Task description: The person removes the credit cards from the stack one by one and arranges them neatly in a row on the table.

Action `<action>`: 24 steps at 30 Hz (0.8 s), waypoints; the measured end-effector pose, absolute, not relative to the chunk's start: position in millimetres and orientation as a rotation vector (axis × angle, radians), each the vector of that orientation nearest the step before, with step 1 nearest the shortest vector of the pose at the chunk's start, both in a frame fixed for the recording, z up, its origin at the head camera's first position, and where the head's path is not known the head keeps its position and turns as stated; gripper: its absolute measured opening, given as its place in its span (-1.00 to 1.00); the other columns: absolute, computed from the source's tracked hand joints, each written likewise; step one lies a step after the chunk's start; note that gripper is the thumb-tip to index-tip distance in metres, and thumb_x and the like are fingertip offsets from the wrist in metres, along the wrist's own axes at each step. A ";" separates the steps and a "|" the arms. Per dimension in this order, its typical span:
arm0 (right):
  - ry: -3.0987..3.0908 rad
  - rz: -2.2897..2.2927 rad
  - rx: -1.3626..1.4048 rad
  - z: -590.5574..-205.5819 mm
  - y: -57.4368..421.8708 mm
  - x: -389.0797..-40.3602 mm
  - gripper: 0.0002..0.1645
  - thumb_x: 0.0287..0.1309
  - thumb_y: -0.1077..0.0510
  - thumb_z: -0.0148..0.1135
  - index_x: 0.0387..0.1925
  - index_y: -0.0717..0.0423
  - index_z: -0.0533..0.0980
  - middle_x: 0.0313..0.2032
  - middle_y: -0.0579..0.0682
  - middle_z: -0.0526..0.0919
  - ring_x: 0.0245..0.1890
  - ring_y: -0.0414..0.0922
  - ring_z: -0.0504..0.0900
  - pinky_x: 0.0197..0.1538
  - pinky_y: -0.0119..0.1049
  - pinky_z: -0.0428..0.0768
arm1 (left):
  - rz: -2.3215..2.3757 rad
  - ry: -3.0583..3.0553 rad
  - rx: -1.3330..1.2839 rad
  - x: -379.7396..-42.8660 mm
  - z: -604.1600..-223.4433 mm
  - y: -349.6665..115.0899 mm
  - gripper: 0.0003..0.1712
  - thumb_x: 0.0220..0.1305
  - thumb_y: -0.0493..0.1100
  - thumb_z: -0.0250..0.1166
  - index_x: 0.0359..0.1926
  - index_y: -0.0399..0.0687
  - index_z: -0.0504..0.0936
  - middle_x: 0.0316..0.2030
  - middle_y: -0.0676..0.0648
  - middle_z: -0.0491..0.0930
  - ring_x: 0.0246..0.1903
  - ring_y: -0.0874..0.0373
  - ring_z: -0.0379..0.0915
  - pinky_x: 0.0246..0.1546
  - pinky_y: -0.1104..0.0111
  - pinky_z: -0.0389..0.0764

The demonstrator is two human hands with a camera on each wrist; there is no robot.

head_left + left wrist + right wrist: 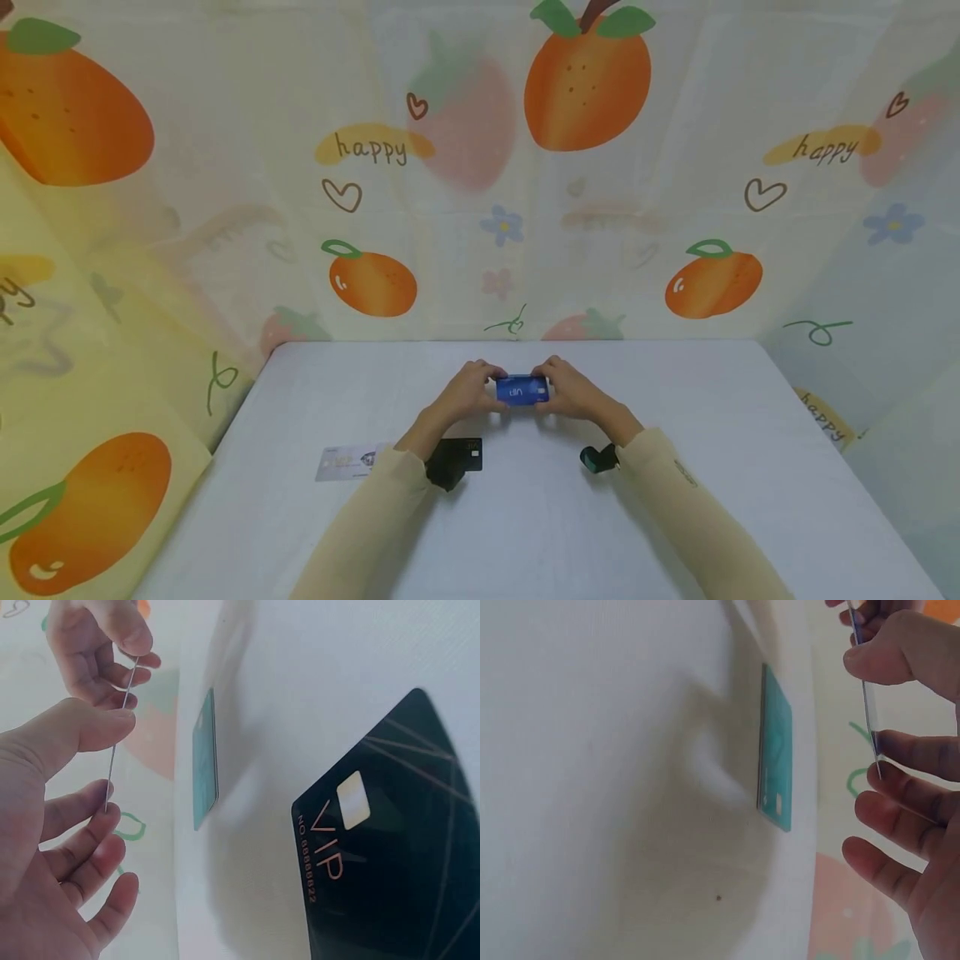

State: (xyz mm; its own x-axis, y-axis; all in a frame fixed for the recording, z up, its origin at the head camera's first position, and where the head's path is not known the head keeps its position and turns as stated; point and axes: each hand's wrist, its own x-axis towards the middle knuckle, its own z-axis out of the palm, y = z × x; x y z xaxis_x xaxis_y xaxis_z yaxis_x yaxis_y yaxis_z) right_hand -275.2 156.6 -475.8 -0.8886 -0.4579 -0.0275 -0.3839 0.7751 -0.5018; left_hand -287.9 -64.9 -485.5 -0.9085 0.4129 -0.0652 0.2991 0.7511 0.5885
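A blue card (517, 392) with "VIP" and a chip on its face is held up between both hands in the head view. The lettering appears upside down there. My left hand (471, 390) pinches its left end between thumb and fingers; my right hand (567, 392) pinches the right end the same way. Both wrist views catch the card edge-on, as a thin line (113, 761) in the left one. Below the hands, a teal card (776, 750) lies on the table; in the head view it is hidden.
A black VIP card (473, 454) lies near the left wrist, partly covered by the dark wrist camera (446, 468). Left of it lies a pale silvery card (341, 465), overlapped by the sleeve. The white table (675, 375) ends at a fruit-patterned curtain (465, 217).
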 end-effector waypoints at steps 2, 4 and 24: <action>2.824 -0.755 -0.677 -475.3 156.4 -272.4 -0.34 0.03 0.07 0.40 0.16 0.23 0.46 0.03 0.14 0.44 0.03 0.01 0.45 0.18 -0.03 0.50 | 0.888 2.758 0.569 -284.8 -485.0 -66.1 -0.34 0.02 0.00 0.49 0.17 -0.04 0.56 0.08 -0.14 0.52 0.08 -0.01 0.36 0.18 0.10 0.45; 2.830 -0.777 -0.674 -474.1 156.0 -269.5 -0.35 0.02 0.08 0.40 0.15 0.23 0.46 0.02 0.14 0.45 0.01 0.02 0.46 0.16 -0.03 0.51 | 0.902 2.759 0.570 -281.5 -484.4 -67.5 -0.34 0.03 0.01 0.48 0.18 -0.03 0.55 0.08 -0.13 0.51 0.08 0.00 0.36 0.17 0.10 0.46; 2.846 -0.954 -0.691 -467.8 155.4 -239.9 -0.35 -0.03 0.10 0.43 0.13 0.19 0.49 -0.02 0.08 0.46 -0.01 0.07 0.46 0.03 -0.10 0.50 | 1.021 2.757 0.634 -252.2 -479.9 -75.2 -0.34 0.00 -0.04 0.47 0.17 -0.03 0.53 0.06 -0.14 0.47 0.04 -0.01 0.34 0.02 0.13 0.50</action>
